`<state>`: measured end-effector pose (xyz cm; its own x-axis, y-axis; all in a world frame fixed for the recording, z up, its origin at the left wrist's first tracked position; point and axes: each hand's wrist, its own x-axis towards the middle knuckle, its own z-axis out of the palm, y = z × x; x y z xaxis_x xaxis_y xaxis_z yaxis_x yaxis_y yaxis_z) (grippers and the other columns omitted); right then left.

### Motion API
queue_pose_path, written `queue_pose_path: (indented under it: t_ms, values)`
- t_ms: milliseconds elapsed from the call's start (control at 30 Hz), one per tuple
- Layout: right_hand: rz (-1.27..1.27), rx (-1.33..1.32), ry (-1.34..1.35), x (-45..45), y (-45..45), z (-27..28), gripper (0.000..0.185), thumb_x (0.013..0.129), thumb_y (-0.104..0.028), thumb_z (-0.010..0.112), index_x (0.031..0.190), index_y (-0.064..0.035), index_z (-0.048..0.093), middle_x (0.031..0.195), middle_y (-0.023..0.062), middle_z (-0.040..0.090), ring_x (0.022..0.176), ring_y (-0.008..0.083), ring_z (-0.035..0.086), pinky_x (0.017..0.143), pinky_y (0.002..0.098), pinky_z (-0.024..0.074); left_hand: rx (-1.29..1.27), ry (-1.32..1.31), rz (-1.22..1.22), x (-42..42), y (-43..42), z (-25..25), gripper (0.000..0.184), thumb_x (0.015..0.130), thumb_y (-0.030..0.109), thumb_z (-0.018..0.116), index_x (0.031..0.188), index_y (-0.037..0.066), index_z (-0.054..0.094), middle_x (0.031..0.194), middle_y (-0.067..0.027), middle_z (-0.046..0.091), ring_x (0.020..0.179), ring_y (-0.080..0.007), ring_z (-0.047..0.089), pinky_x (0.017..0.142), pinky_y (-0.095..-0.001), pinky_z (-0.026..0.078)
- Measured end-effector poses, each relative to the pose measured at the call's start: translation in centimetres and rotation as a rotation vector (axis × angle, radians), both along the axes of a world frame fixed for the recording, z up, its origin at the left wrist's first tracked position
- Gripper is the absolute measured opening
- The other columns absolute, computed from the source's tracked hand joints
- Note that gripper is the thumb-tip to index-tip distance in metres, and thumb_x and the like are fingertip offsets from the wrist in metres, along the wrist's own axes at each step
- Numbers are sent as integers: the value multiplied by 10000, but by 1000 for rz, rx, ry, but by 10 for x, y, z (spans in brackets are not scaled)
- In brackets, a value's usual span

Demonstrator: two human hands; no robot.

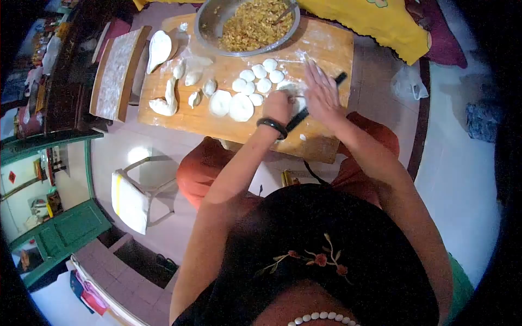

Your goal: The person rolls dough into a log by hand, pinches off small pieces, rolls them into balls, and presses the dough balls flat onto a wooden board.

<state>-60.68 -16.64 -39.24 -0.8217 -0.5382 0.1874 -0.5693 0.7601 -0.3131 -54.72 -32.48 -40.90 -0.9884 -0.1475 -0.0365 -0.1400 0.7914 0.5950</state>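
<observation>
My right hand (323, 93) lies flat with its fingers stretched out over a dark rolling pin (297, 119), which slants across the board's right side. Both ends of the pin show beyond my palm. Beside it, my left hand (278, 106), with a dark bracelet at the wrist, is closed at the edge of a dough wrapper (298, 104). Its fingertips are partly hidden. Left of that hand sit two rolled wrappers (241, 107) (220, 103) and several small flattened dough pieces (264, 85). All lie on a floured wooden board (196, 122).
A metal bowl of chopped filling (203, 37) stands at the board's far edge, with a utensil in it. Larger dough lumps (160, 50) and a bent dough strip (163, 106) lie at left. A chair (130, 202) stands lower left, and a floured wooden stand (115, 76) beside the board.
</observation>
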Motion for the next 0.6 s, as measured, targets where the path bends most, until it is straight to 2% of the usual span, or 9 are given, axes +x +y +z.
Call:
queue_pose_path:
  t_ms: [100, 133, 233, 267, 367, 400, 500, 533, 600]
  values:
    - [14, 161, 25, 26, 34, 4, 662, 886, -77, 486, 1508, 1, 272, 1566, 194, 282, 1440, 316, 288, 1160, 432, 205, 219, -19, 77, 18, -9, -1, 205, 842, 179, 614, 968, 41, 697, 830, -205, 685, 764, -389, 655, 679, -455, 520]
    - [17, 153, 23, 25, 34, 3, 667, 882, -77, 485, 1509, -2, 271, 1572, 189, 269, 1443, 316, 281, 1161, 437, 202, 75, -15, -72, 23, -9, -4, 245, 857, 179, 599, 1054, 51, 670, 864, -197, 688, 793, -397, 653, 688, -459, 525]
    - [9, 99, 6, 9, 7, 3, 675, 870, -87, 483, 1506, -4, 276, 1581, 179, 254, 1453, 317, 256, 1168, 456, 187, 48, 2, -33, 35, 10, 19, 240, 866, 200, 594, 1049, 62, 665, 886, -199, 686, 807, -391, 654, 686, -464, 527]
    - [-2, 73, -12, 3, -7, 9, 673, 864, -97, 484, 1501, -1, 285, 1578, 177, 262, 1456, 319, 246, 1174, 463, 175, -64, -49, -67, 28, 10, 21, 217, 864, 206, 603, 1014, 65, 672, 884, -203, 685, 807, -387, 656, 687, -465, 527]
    - [-45, 13, 49, -13, -35, 4, 662, 859, -113, 470, 1491, -6, 306, 1573, 178, 273, 1457, 322, 243, 1178, 473, 175, -90, -130, -36, 10, 7, 40, 180, 845, 212, 633, 899, 50, 692, 852, -203, 682, 800, -389, 652, 687, -466, 527]
    - [-45, 1, 59, -13, -37, 4, 663, 858, -111, 468, 1493, -9, 306, 1574, 179, 271, 1458, 322, 242, 1178, 474, 178, -109, -100, -47, 6, 2, 31, 203, 854, 226, 620, 878, 37, 692, 840, -208, 679, 789, -395, 649, 687, -472, 522]
    - [-9, -32, -55, 2, -14, 7, 663, 860, -100, 482, 1483, 31, 298, 1556, 197, 300, 1458, 331, 248, 1181, 460, 179, -46, 26, -31, 6, -13, 11, 183, 825, 205, 653, 871, 31, 687, 845, -205, 681, 790, -393, 651, 685, -468, 520]
    - [12, 21, -7, 19, 9, 4, 657, 860, -93, 490, 1476, 42, 305, 1553, 203, 305, 1455, 335, 254, 1183, 454, 175, -18, -18, 34, 8, -16, 4, 175, 811, 192, 663, 846, 22, 682, 841, -183, 690, 792, -375, 658, 693, -453, 521]
    - [23, 63, 26, 33, 24, -1, 651, 860, -81, 499, 1470, 51, 312, 1551, 205, 308, 1453, 340, 258, 1184, 451, 165, 296, -10, 175, 24, -16, 6, 126, 796, 116, 646, 869, 14, 657, 826, -195, 674, 760, -369, 651, 677, -450, 516]
